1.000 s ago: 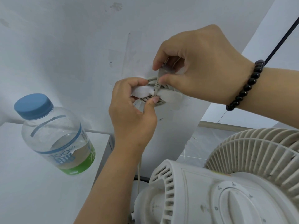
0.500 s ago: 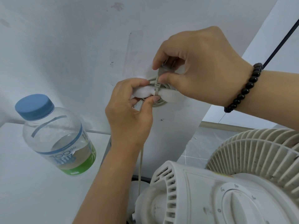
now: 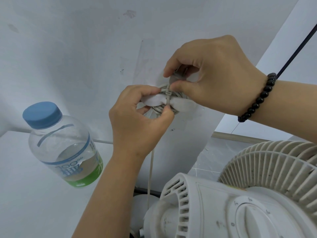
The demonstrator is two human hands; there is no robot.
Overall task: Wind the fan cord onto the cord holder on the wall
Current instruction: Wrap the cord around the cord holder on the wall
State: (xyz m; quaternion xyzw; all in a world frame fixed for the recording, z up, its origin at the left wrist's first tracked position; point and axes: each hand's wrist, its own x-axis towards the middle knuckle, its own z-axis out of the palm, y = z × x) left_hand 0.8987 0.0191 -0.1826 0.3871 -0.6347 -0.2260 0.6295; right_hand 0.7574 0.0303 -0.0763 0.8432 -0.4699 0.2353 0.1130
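A person's left hand (image 3: 137, 115) pinches the lower end of a grey strap (image 3: 168, 97) across the white wall-mounted cord holder (image 3: 155, 101), while the right hand (image 3: 209, 78) pinches its upper end. The beige fan cord (image 3: 151, 170) lies coiled on the holder, its tail dropping toward the white plastic fan (image 3: 223, 203) near right. Should either pinch slip, the coils could spring loose. At left, a clear plastic bottle (image 3: 63, 145) with a blue cap stands on the white desk (image 3: 25, 194), part-filled with clear liquid.
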